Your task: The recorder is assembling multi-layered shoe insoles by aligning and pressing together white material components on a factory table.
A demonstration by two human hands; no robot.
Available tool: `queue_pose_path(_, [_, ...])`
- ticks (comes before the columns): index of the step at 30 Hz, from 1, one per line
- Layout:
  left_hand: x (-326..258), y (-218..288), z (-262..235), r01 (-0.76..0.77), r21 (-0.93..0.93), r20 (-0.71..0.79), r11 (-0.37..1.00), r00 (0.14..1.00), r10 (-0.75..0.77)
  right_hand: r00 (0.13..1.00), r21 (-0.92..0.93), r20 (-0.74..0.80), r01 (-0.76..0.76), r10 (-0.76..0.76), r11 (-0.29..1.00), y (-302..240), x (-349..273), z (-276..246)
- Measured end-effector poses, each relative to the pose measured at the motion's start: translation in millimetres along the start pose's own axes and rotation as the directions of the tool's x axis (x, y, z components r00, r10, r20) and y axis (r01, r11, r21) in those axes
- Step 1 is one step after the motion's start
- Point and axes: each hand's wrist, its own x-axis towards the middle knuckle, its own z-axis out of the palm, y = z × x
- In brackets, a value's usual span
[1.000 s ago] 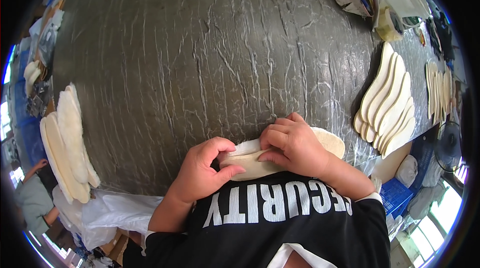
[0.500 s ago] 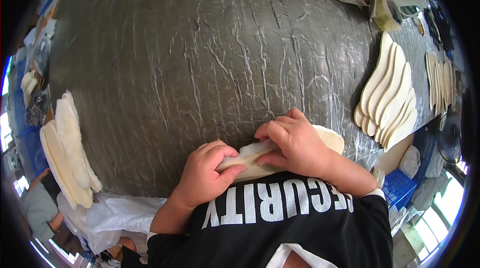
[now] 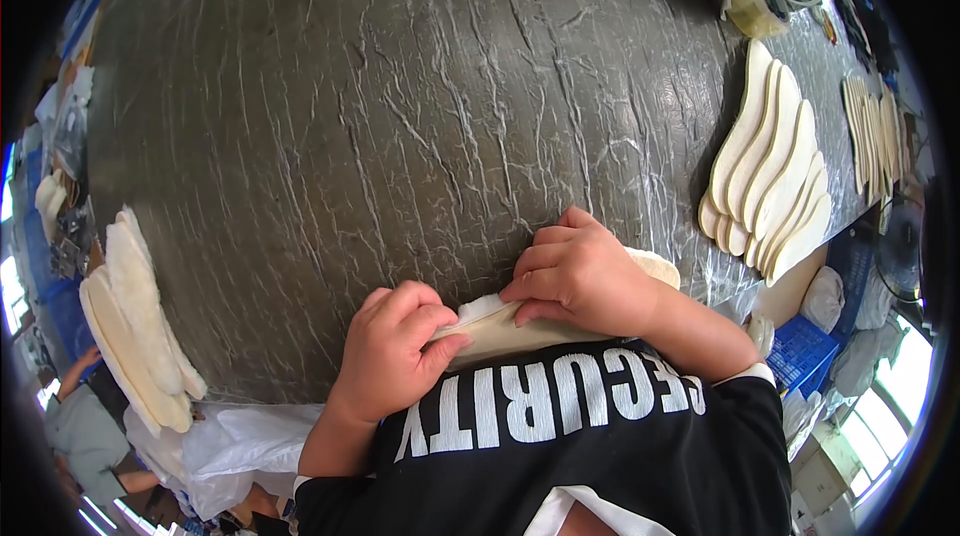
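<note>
A cream insole [image 3: 520, 333] with a white fluffy layer lies on edge at the table's near side, close against my shirt. My left hand [image 3: 395, 341] pinches its left part between thumb and fingers. Farther right, my right hand [image 3: 585, 276] grips its upper edge, thumb below and fingers above. White fleece shows along the edge between the two hands. The insole's rounded right end sticks out past my right hand; its left end is hidden by my left hand.
Fanned cream insoles [image 3: 768, 171] lie at the right, with another row [image 3: 875, 136] beyond. Fluffy insoles [image 3: 140, 321] are piled at the left edge. A tape roll [image 3: 757, 1] stands at the far right. Blue crate [image 3: 803, 351] sits below right; another person [image 3: 95, 436] is at lower left.
My right hand's fingers have closed lower along the insole's edge, and my left hand has shifted slightly left. The whole view has turned a little.
</note>
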Motion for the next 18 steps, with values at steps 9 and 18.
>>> queue_pose_path(9, [32.0,7.2,5.2,-0.194,-0.002,0.091,0.981,0.977,0.193,0.997,0.055,-0.030,-0.066,0.068,0.996,2.2,-2.4,-1.7])
queue_pose_path(18, [34.1,13.6,10.8,-0.099,0.138,0.159,0.985,0.984,0.077,0.995,0.023,0.096,-0.021,0.019,1.000,7.0,-0.6,-8.9])
